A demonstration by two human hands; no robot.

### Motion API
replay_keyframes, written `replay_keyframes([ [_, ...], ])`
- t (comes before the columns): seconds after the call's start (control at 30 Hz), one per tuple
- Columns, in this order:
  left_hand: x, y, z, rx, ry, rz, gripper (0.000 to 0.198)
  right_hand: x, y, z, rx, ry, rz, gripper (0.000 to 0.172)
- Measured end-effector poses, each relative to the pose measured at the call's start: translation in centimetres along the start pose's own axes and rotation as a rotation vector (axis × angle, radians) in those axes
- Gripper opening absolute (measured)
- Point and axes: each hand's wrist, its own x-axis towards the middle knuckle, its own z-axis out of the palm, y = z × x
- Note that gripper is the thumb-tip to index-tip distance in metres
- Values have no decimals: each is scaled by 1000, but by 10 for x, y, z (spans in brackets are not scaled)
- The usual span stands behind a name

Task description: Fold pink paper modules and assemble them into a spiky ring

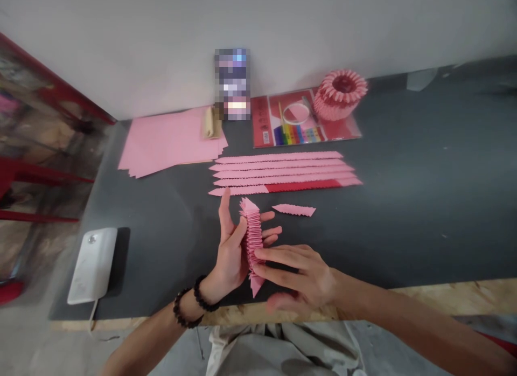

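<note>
My left hand (231, 252) holds a chain of pink folded-paper pieces (254, 233) upright, thumb on its near side and fingers showing behind it. Pointed tips stick out at the chain's top and bottom. Fingers of my right hand (305, 273) lie stretched against the chain's lower right side, its thumb apart below. Just beyond, a short pink folded-paper strip (294, 210) lies on the dark table. Behind that, several long zigzag-edged pink strips (283, 166) lie in parallel; the nearest has a red section (305, 186).
Pink paper sheets (161, 141) lie at the back left under a small packet (211, 123). A blurred phone-like object (233, 85) leans on the wall. A pink folded-paper vase (339, 96) stands on a red craft packet (262, 123). A white corded device (92, 265) sits left.
</note>
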Motion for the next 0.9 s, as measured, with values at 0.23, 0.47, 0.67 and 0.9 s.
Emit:
replay_keyframes([
  [0.23,1,-5,-2,-13,64,77,54,5,-3,2,-61,2,15,18],
  [0.47,3,-6,-1,39,38,107,75,5,-5,6,-62,32,51,11],
  [0.67,3,-5,-1,47,84,117,68,11,-8,1,-105,29,-1,12],
  [0.9,3,-8,-1,28,120,144,26,4,-3,7,-83,46,54,15],
])
